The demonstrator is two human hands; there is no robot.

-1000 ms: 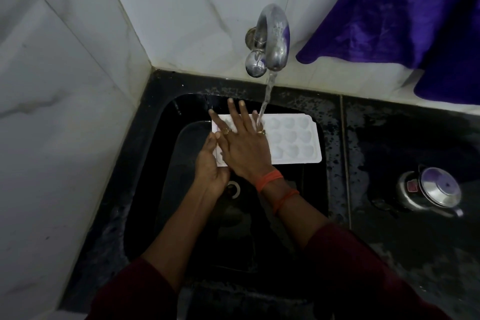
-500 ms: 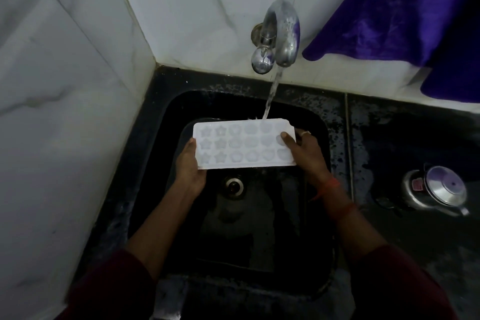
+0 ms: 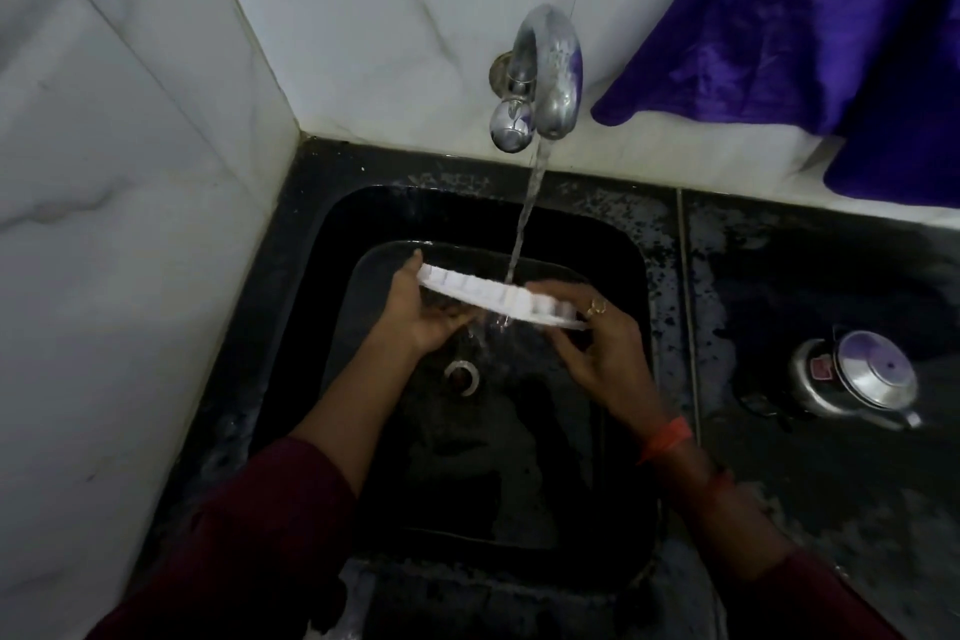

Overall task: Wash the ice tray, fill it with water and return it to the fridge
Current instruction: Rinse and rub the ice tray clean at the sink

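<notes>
A white ice tray [image 3: 498, 297] is held tilted over the black sink [image 3: 618, 244], so I see its side and underside edge-on. Water from the metal tap [image 3: 550, 78] streams down onto its middle and runs off below. My left hand [image 3: 426, 314] grips the tray's left end, thumb on top and fingers beneath. My right hand [image 3: 597, 348], with a ring on one finger, grips the right end the same way. The tray's cavities are mostly hidden at this angle.
White tiled walls stand at the left and back. A purple cloth [image 3: 810, 16] hangs at the upper right. A steel pressure cooker lid [image 3: 857, 379] lies on the wet black counter [image 3: 779, 276] right of the sink. The drain [image 3: 461, 377] sits under the tray.
The tray lay flat with my right hand rubbing its top. Then both hands took its ends, and it has since been tipped up on edge under the stream.
</notes>
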